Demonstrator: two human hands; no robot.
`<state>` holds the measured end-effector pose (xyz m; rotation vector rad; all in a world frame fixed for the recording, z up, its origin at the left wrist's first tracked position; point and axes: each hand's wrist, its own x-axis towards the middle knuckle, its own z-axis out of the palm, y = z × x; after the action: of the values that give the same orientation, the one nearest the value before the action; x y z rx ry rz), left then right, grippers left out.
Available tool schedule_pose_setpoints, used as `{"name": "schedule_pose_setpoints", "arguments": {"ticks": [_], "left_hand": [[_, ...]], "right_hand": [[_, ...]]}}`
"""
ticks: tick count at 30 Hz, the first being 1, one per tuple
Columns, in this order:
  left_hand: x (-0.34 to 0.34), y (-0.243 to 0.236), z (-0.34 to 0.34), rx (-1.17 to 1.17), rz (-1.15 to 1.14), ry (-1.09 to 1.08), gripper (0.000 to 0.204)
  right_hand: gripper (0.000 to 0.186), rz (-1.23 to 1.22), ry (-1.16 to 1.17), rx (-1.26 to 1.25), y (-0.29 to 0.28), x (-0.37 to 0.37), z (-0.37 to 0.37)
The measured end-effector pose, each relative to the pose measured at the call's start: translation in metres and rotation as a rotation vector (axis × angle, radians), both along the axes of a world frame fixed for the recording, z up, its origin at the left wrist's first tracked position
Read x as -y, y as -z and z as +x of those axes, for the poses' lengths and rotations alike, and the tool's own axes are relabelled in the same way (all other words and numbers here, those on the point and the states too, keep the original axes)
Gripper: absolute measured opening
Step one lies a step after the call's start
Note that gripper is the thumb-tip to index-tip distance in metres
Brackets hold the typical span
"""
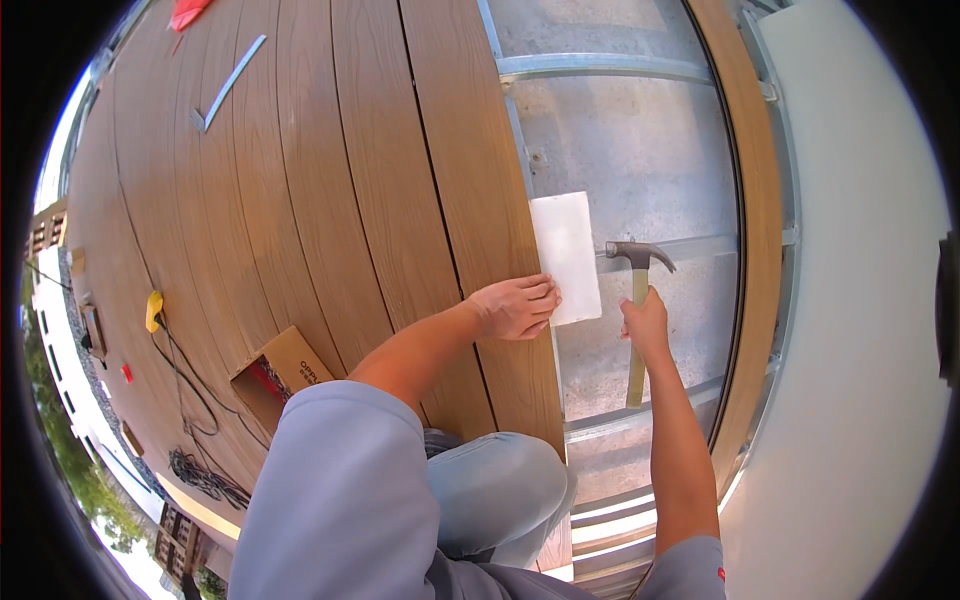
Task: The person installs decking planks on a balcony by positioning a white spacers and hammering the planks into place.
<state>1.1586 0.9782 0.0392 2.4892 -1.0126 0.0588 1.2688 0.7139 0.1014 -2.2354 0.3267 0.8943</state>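
My right hand (646, 322) is closed around the light-coloured handle of a claw hammer (636, 345). The dark hammer head points left, toward a flat white rectangular block (569, 258), with a small gap between them. That block stands along the edge of the last brown deck board (500, 240). My left hand (518, 306) grips the block's near left side, fingers curled over its edge; the thumb is partly hidden. Below the hammer lies a grey metal floor (625, 150) between the boards and a brown border plank.
Metal joists (610, 66) cross the open strip. A cardboard box (285, 375) stands by my left elbow. On the decking lie a metal carpenter's square (230, 85), a yellow power-strip end (154, 311) and coiled dark cable (205, 478). A pale wall (850, 300) rises at right.
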Motion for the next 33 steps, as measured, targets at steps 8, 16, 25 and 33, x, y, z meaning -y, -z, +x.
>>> {"name": "schedule_pose_setpoints", "arguments": {"ticks": [8, 16, 25, 33], "left_hand": [[-0.014, -0.001, -0.010, -0.015, -0.065, -0.026, 0.041], [-0.018, -0.006, 0.000, -0.120, -0.164, -0.080, 0.042], [-0.019, 0.001, 0.004, -0.248, -0.351, -0.093, 0.044], [-0.086, -0.013, 0.083, -0.055, -0.290, -0.314, 0.043]], "right_hand": [[0.029, 0.103, 0.083, 0.297, 0.080, -0.051, -0.034], [0.033, 0.192, 0.171, 0.152, 0.086, -0.042, -0.030], [0.034, 0.254, 0.234, 0.221, 0.078, -0.045, -0.037], [0.030, 0.171, 0.269, 0.246, 0.070, -0.052, -0.036]]}}
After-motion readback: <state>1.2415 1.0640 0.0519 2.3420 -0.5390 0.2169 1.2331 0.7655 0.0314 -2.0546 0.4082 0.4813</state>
